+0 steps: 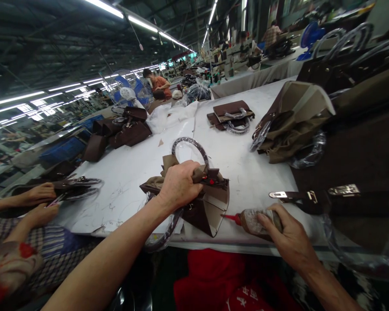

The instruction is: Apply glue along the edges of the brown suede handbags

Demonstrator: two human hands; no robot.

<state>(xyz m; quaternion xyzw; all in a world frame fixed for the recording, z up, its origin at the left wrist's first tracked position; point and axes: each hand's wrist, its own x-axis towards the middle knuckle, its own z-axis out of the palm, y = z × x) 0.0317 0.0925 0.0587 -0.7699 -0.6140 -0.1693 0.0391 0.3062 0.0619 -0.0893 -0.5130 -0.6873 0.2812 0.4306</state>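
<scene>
A dark brown handbag point(207, 203) with a tan lining lies on the white table point(246, 168) near its front edge. My left hand point(179, 183) is closed over the bag's top, gripping the bunched lining and flap. One plastic-wrapped handle point(189, 144) arches up behind my fingers. My right hand point(287, 235) is wrapped round a grubby glue bottle point(254, 220) lying on its side. The bottle's red nozzle point(231, 218) points left, almost at the bag's open side.
A large brown bag point(359, 172) with metal clasps fills the right. An open tan-lined bag point(294, 121) and a flat brown bag point(233, 114) lie farther back. At the left a co-worker's hands point(40, 201) work on another bag. A blue fan point(129, 93) stands behind.
</scene>
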